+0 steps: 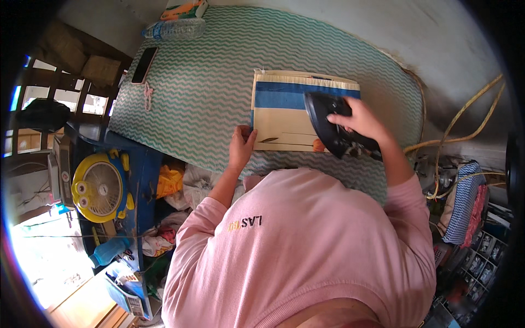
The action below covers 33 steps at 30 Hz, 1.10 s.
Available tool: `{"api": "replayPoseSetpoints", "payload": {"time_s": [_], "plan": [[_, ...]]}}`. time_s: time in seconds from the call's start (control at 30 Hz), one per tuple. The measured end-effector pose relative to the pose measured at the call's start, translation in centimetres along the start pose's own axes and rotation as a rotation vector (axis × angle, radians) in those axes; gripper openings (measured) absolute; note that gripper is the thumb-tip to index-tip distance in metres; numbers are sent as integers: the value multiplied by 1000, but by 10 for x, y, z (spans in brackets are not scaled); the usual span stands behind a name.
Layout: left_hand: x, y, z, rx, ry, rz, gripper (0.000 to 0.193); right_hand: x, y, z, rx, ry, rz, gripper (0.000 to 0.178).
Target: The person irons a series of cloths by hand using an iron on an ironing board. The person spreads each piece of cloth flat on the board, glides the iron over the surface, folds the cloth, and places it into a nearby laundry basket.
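Observation:
A folded cream cloth (pixel 284 121) with a broad blue band and a small orange print lies flat on the green-and-white zigzag table cover (pixel 219 71). My right hand (pixel 363 121) is wrapped round the handle of a black clothes iron (pixel 324 117), which rests over the right part of the cloth, its tip pointing up and left. My left hand (pixel 241 147) is at the cloth's lower left edge, thumb and fingers closed on the border. The iron's soleplate is hidden from above.
Toward the back left are a dark phone (pixel 145 65) with a pink strap and a clear plastic bottle (pixel 180 29). A yellow cord (pixel 462 136) hangs at the right beside the wall. Left of the table stand a yellow-and-blue fan (pixel 98 187) and a blue cabinet (pixel 143 191).

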<state>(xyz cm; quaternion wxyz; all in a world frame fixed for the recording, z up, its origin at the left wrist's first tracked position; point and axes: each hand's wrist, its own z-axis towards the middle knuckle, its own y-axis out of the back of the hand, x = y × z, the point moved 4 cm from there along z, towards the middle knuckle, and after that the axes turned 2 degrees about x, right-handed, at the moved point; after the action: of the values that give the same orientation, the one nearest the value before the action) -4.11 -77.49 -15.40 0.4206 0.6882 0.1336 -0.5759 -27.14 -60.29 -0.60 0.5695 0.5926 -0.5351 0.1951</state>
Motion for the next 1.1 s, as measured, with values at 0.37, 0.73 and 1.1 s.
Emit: {"api": "replayPoseSetpoints", "payload": {"time_s": [0.37, 0.73, 1.1], "plan": [[20, -4, 4, 318, 190, 177, 30, -24, -43, 125, -25, 124, -481, 50], [12, 6, -11, 332, 198, 127, 28, -90, 38, 42, -190, -356, -136, 41], [3, 10, -31, 290, 190, -21, 24, 9, -97, 121, 130, 150, -427, 50]]}}
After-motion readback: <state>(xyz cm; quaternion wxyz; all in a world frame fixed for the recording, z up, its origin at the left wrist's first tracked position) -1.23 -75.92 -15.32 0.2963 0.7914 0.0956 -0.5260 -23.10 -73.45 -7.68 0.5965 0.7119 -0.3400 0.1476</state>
